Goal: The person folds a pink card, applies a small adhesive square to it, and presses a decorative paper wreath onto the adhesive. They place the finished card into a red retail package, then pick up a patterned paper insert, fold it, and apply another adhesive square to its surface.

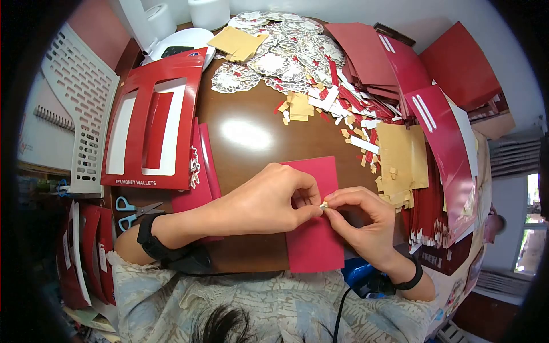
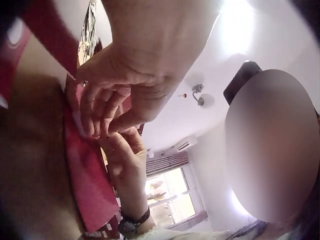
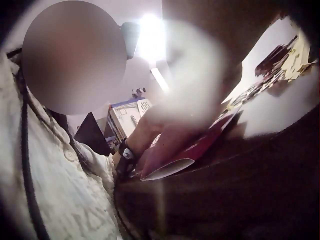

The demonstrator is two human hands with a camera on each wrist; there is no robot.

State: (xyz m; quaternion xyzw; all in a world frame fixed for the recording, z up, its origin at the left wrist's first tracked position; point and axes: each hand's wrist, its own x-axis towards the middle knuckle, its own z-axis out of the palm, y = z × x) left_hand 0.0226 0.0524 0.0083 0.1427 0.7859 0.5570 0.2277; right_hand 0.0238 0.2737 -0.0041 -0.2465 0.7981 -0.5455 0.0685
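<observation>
In the head view, a small whitish-tan piece (image 1: 323, 205) is pinched between the fingertips of both hands, above a red envelope (image 1: 314, 246) lying upright on the table. The left hand (image 1: 257, 197) comes in from the left, thumb and forefinger meeting at the piece. From the right, the right hand (image 1: 363, 220) holds it with thumb and forefinger. In the left wrist view, the left hand (image 2: 137, 75) and right hand (image 2: 122, 160) meet beside the red envelope (image 2: 90, 180); the piece itself is too small to make out. The right wrist view is blurred around the hands.
Blue-handled scissors (image 1: 127, 212) and a red money wallet pack (image 1: 191, 114) are at left. Patterned paper cutouts (image 1: 280, 51) pile up at the back. Scraps (image 1: 349, 103), a tan envelope (image 1: 403, 154) and stacked red envelopes (image 1: 426, 211) stand at right. More red envelopes (image 1: 211, 166) lie under the left forearm.
</observation>
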